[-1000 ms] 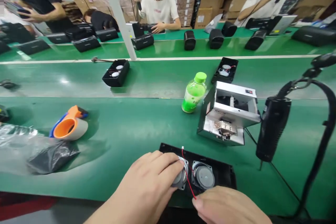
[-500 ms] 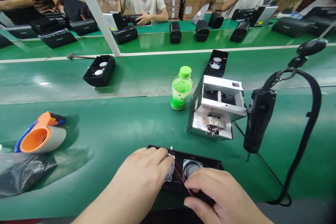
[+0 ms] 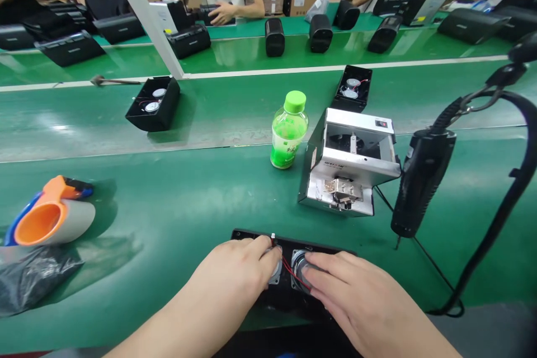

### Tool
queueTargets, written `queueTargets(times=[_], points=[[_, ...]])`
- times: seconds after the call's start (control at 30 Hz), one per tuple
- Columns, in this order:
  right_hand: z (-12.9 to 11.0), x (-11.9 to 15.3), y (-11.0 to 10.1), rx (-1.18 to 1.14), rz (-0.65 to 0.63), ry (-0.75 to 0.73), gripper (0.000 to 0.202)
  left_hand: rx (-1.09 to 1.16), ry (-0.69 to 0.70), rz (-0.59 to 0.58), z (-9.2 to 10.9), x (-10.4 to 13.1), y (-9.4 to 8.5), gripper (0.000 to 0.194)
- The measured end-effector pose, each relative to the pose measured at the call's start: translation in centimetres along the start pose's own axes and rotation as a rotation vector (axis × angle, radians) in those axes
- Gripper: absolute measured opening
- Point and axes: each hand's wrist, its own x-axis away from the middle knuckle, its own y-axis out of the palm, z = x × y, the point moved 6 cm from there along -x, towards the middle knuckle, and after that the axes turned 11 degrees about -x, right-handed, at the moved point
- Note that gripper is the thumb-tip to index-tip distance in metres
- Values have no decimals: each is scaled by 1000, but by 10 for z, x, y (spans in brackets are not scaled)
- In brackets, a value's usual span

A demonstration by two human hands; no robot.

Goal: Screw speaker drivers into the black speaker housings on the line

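A black speaker housing [image 3: 277,297] lies on the green bench in front of me, with two round silver-grey speaker drivers in it. My left hand [image 3: 241,268] is closed over the left speaker driver [image 3: 277,275], its fingers curled down and covering most of it. My right hand [image 3: 348,288] rests on the right speaker driver [image 3: 298,268] with fingers stretched out across its face. Thin red wires [image 3: 289,269] run between the drivers, passing beside the right fingertips. A small white connector [image 3: 273,236] sticks up near the left fingertips.
A silver machine [image 3: 350,162] stands beyond my hands, and a black electric screwdriver [image 3: 423,179] hangs to its right. A green-capped bottle [image 3: 289,131], an orange tape dispenser [image 3: 52,212] and a dark plastic bag [image 3: 37,277] sit on the bench. Co-workers sit across the line.
My right hand has moved from pinching near the red wires to lying over the right driver. The left hand stays on its driver. The view has tilted slightly down.
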Motion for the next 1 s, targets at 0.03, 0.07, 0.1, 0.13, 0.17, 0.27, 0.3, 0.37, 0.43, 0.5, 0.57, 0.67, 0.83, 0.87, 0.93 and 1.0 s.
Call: queueTargets(times=[0.03,0.07,0.1,0.13,0.17,0.27,0.3,0.37,0.43,0.5,0.57,0.67,0.83,0.87,0.93,1.0], points=[[1,3,3,28,-60,-2,36,1,-8,0,-1,0,-1,43],[3,6,7,55,-124,-3,41,7,-10,5,-3,0,-2,44],[4,9,11,79,-180,-7,45,16,-8,13,-4,1,-4,46],[6,11,13,100,-219,-8,49,24,-4,24,-4,2,-6,49],[7,14,15,115,-234,-7,51,28,6,37,-4,4,-7,52],[10,16,15,148,-238,-11,51,32,17,66,-4,9,-10,50],[10,16,14,154,-235,-10,51,32,5,66,-5,11,-10,46],[9,14,10,144,-222,-5,54,37,-28,54,-6,12,-9,40],[7,12,5,120,-191,2,58,45,-44,36,-8,12,-7,39],[6,11,1,104,-165,10,64,53,-26,28,-7,11,-7,39],[5,11,0,106,-148,4,63,51,11,52,-6,10,-8,37],[6,14,2,125,-138,-8,58,19,42,106,-4,9,-10,35],[10,19,7,152,-133,8,54,-29,37,123,-3,10,-7,39],[10,19,7,149,-124,10,53,-31,35,129,-3,10,-7,39],[9,19,7,135,-111,10,53,-34,27,146,-3,11,-7,39],[9,19,7,130,-104,16,53,-36,23,167,-3,11,-7,39]])
